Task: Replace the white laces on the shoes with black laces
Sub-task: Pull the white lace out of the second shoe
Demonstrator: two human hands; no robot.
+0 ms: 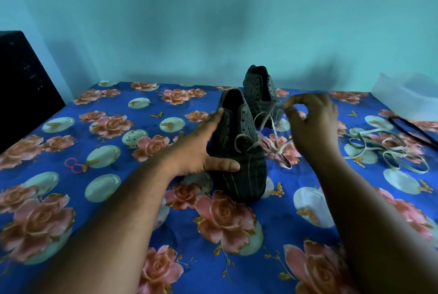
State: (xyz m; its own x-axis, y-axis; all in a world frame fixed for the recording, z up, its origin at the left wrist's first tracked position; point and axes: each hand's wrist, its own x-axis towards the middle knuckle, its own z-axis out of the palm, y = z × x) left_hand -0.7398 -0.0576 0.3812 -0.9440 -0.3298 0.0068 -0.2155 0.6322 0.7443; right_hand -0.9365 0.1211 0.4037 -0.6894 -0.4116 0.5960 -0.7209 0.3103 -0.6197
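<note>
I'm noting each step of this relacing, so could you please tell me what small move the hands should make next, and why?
Probably the right hand should keep drawing the thin white lace it pinches up and out of the near dark striped fabric shoe, while the left hand steadies that shoe. The lace appears threaded only through the lower eyelets; another white lace already lies loose on the blue floral cloth.

The supporting surface is covered by a blue cloth (132, 104) printed with pink roses and pale discs. Two dark striped shoes are stood on it, the nearer shoe (239, 151) just in front of the farther shoe (259, 90). A loose white lace (388, 149) is heaped to the right, with a black lace (412, 131) beyond it (partly cut off by the frame edge). Pink rings (74, 165) lie at the left. A black box (21, 85) stands at the far left corner, and a translucent container (403, 97) at the far right.
</note>
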